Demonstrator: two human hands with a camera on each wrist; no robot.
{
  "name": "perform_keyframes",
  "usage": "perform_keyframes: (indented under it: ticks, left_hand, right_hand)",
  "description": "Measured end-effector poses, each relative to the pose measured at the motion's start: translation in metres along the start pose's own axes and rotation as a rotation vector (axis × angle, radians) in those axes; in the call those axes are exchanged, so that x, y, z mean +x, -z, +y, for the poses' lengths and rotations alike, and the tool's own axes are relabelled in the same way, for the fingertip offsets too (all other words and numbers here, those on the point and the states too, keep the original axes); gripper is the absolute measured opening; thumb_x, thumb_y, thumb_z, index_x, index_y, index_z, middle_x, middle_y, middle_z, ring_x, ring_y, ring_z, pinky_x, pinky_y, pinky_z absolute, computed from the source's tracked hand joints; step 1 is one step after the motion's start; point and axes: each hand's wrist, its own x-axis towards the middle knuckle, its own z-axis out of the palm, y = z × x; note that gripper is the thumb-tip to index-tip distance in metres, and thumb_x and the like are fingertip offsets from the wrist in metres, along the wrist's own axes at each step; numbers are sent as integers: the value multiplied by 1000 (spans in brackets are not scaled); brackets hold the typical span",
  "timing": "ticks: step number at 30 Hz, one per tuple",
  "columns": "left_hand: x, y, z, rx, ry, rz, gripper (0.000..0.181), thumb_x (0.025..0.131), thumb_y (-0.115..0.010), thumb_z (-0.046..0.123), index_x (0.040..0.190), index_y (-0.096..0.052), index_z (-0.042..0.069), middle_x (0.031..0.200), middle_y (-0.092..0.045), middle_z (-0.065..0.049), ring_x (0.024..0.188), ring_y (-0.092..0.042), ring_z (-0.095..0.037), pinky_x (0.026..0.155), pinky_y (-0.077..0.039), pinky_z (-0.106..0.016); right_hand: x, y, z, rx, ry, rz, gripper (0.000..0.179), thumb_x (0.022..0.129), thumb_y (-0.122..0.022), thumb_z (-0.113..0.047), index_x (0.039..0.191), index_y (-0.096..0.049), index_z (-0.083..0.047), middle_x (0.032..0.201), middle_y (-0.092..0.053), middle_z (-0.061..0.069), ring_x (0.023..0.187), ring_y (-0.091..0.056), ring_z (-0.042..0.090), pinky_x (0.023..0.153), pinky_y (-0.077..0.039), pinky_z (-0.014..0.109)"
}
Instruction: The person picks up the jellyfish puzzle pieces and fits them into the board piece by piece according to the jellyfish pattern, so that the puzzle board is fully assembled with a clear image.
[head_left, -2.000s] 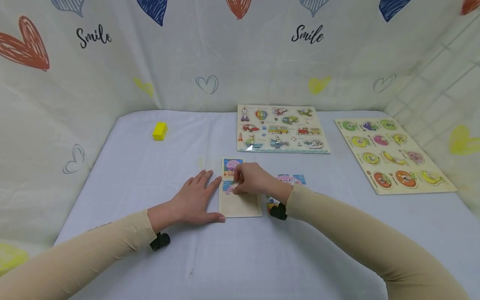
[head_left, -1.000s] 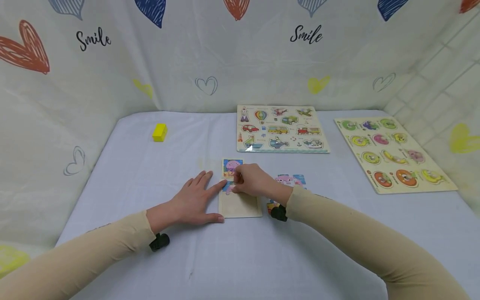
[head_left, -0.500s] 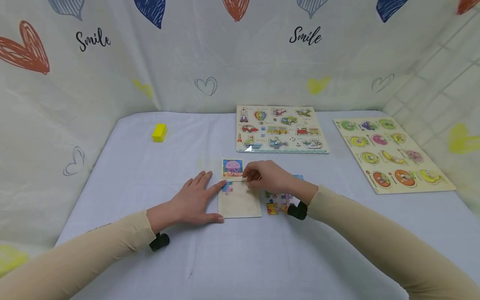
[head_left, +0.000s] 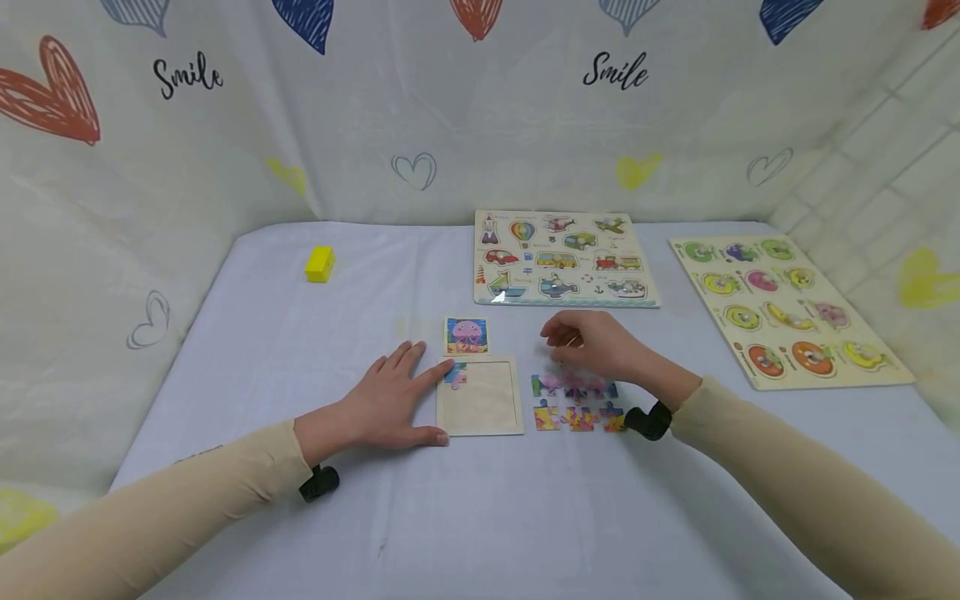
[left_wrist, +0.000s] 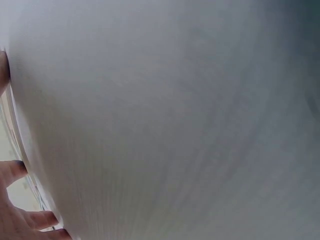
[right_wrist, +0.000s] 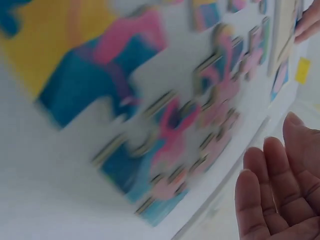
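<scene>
A pale cloth backdrop (head_left: pixel 495 117) hangs behind the table (head_left: pixel 397 275) and along both sides, printed with a big scribbled red heart (head_left: pixel 63 104) at the left, yellow hearts (head_left: pixel 637 171), thin outlined hearts (head_left: pixel 413 171) and, twice, the black word "Smile" (head_left: pixel 615 70). On its right side, grey lines (head_left: pixel 896 98) form a brick-like pattern. The table, rounded at its far left corner, wears a bluish-white cloth (head_left: pixel 540 525) with faint creases and a small dark mark (head_left: pixel 382 551) near the front, all under soft, even light

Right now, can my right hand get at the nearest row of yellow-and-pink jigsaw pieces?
Probably yes: your right hand is close by, its fingers look empty, and those jigsaw pieces lie uncovered.
</scene>
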Motion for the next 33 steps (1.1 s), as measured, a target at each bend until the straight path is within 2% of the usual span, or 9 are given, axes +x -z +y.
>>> perform_keyframes:
  ticks: [8, 17, 26, 33]
  left_hand:
    - [1, -1, 0, 1, 2, -3, 99, 84, -68, 70, 162, -31, 21, 166, -22, -28, 154, -22, -49, 118, -29, -67]
    - [1, -2, 0, 9, 9, -2, 100, 84, -69, 70, 162, -32, 21, 165, -23, -27, 153, -23, -49, 117, -30, -67]
    - [1, -1, 0, 5, 9, -6, 99, 84, -69, 69, 162, -31, 21, 166, -22, -27, 154, -21, -48, 118, -29, -67]
    - [1, -1, 0, -2, 10, -6, 99, 84, -69, 69, 162, -31, 21, 166, -22, -27, 154, -22, -49, 118, -29, -67]
  right_hand:
    - [-4, 6, 18, -89, -83, 12, 30, 93, -73, -9, 122, -68, -4, 121, -71, 13, 118, -64, 32, 107, -49, 53]
    - [-4, 8, 26, -122, -141, -51, 32, 92, -76, -15, 121, -72, -4, 120, -71, 13, 113, -61, 30, 104, -50, 52]
    - [-2, 7, 28, -154, -111, -63, 23, 90, -79, -18, 109, -76, -6, 108, -71, 9, 99, -56, 25, 91, -50, 45]
    - [-2, 4, 29, -160, -80, -56, 20, 89, -79, -15, 106, -74, -5, 106, -72, 9, 97, -57, 25, 94, -52, 46]
